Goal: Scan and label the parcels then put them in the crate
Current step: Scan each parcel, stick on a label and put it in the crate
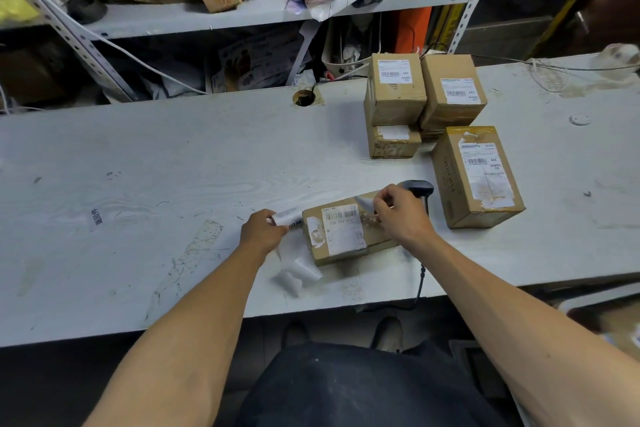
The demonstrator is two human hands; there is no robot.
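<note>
A flat cardboard parcel with a white barcode label lies near the table's front edge. My right hand is over its right end, pinching a curled white sticker at the parcel's top right corner. Left of the parcel, my left hand grips a white strip of label backing. A black handheld scanner lies just behind my right hand, its cable running off the table's front edge. Further right stands a taller labelled box. No crate is in view.
A stack of three labelled boxes stands at the back right of the white table. Crumpled backing papers lie in front of the parcel. Behind the table, a metal shelf holds cartons and bags. A cable hole opens near the back edge.
</note>
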